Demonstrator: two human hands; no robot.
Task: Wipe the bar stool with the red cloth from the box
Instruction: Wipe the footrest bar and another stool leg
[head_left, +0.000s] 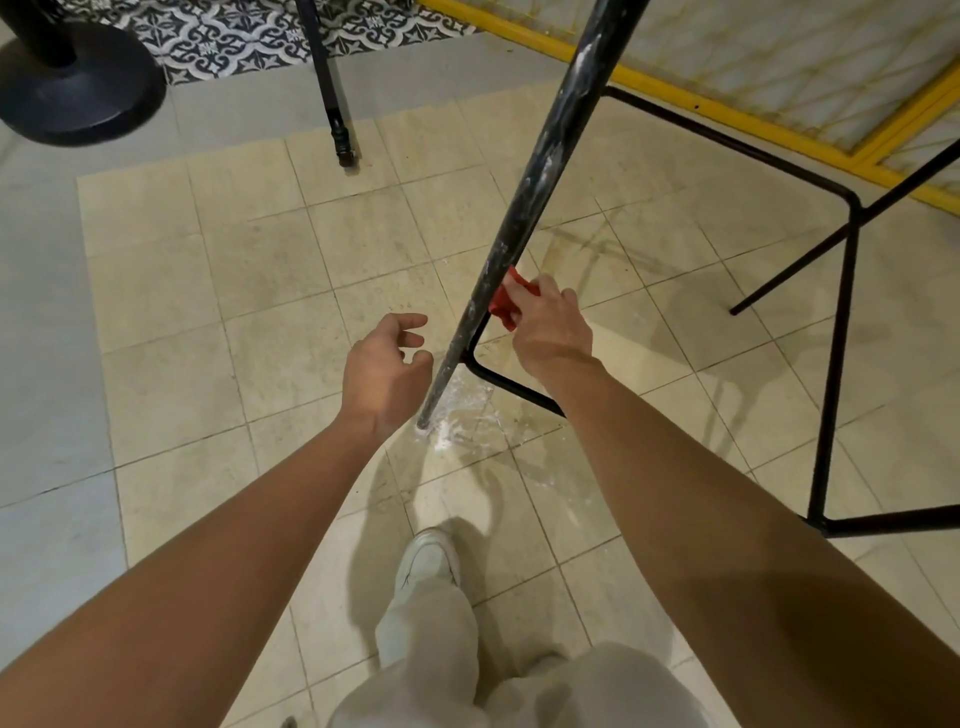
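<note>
Scuffed black metal stool leg (540, 176), cloth rag (506, 301)

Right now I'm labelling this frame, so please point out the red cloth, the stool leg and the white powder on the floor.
red cloth (504, 304): head view, bunched fold against the leg.
stool leg (541, 171): head view, middle of the smeared shaft.
white powder (467, 410): head view, patch by the leg's foot.

Red cloth (506, 304); black, seemingly white-flecked stool (545, 156).

Stool leg (540, 182) between left hand (387, 364), right hand (550, 332); cloth (506, 304) touching leg.
</note>
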